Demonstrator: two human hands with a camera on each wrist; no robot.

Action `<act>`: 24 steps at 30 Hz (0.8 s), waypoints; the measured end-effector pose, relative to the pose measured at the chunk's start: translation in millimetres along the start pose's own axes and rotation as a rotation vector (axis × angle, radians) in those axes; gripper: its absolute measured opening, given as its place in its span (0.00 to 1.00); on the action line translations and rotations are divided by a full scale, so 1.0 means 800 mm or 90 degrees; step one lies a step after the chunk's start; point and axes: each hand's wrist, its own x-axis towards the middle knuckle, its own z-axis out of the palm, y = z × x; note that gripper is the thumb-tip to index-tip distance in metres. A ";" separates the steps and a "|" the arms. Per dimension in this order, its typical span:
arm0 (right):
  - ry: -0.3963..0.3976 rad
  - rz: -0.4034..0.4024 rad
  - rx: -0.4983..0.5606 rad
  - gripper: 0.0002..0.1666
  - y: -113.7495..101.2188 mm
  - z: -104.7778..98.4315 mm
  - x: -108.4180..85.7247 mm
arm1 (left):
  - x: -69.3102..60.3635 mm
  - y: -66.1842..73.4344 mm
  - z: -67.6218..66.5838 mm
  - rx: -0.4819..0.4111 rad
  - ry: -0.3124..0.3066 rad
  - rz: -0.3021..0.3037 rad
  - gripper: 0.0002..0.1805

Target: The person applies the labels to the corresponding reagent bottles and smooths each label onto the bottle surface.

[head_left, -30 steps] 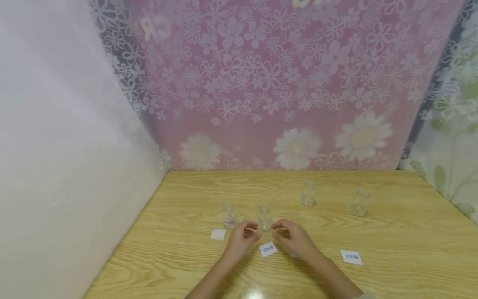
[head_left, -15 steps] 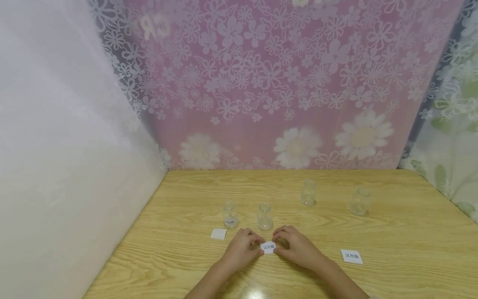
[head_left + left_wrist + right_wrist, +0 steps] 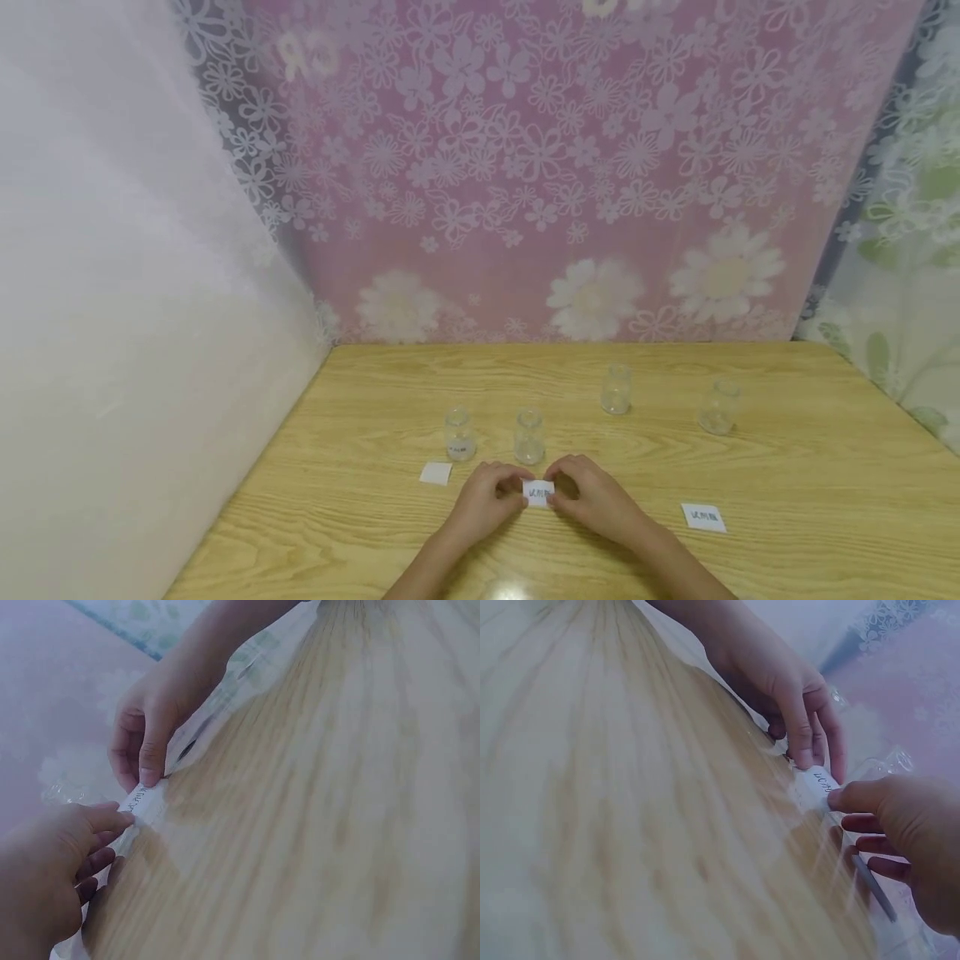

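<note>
A small white paper label (image 3: pixel 537 492) with dark handwritten characters is held between both hands, just above the table. My left hand (image 3: pixel 483 500) pinches its left edge between thumb and fingers. The right edge is pinched by my right hand (image 3: pixel 596 498). Close behind the label stands a clear glass jar (image 3: pixel 529 442) with no label visible on it. To its left, another glass jar (image 3: pixel 460 429) bears a similar label low on its front. In the left wrist view, the thumb of my left hand (image 3: pixel 52 862) lies at the label's near end.
Farther back on the wooden table (image 3: pixel 360 533) stand two more clear jars, one right of centre (image 3: pixel 617 392) and one at the right (image 3: pixel 719 408). A blank white slip (image 3: pixel 436 473) lies at the left, a written label (image 3: pixel 703 517) at the right. A flowered backdrop (image 3: pixel 525 167) rises behind.
One second ago both hands hovered beside the middle jar with the label lying on the table. They came down toward me and took the label by its edges; it has since been raised slightly.
</note>
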 end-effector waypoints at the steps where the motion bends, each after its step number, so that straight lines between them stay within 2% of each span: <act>1: 0.004 0.012 0.011 0.13 -0.001 0.001 0.001 | 0.000 0.000 0.000 -0.014 0.007 0.001 0.14; 5: 0.021 0.060 0.075 0.08 -0.007 0.002 0.005 | 0.001 -0.001 0.003 -0.085 0.032 -0.031 0.12; 9: 0.076 0.106 0.176 0.06 -0.018 0.004 0.011 | 0.004 0.006 0.003 -0.168 0.070 -0.071 0.11; 13: 0.157 0.131 0.229 0.05 -0.028 0.011 0.019 | 0.001 0.029 -0.009 -0.244 0.106 -0.085 0.09; 16: 0.201 0.146 0.244 0.06 -0.030 0.016 0.021 | -0.002 0.049 -0.019 -0.273 0.106 -0.091 0.08; 18: 0.214 0.155 0.248 0.06 -0.029 0.019 0.020 | -0.004 0.055 -0.023 -0.281 0.101 -0.100 0.09; 21: 0.222 0.159 0.244 0.06 -0.026 0.022 0.018 | -0.003 0.052 -0.021 -0.299 0.099 -0.113 0.09; 24: 0.227 0.156 0.238 0.05 -0.025 0.023 0.016 | 0.001 0.036 -0.013 -0.313 0.100 -0.125 0.08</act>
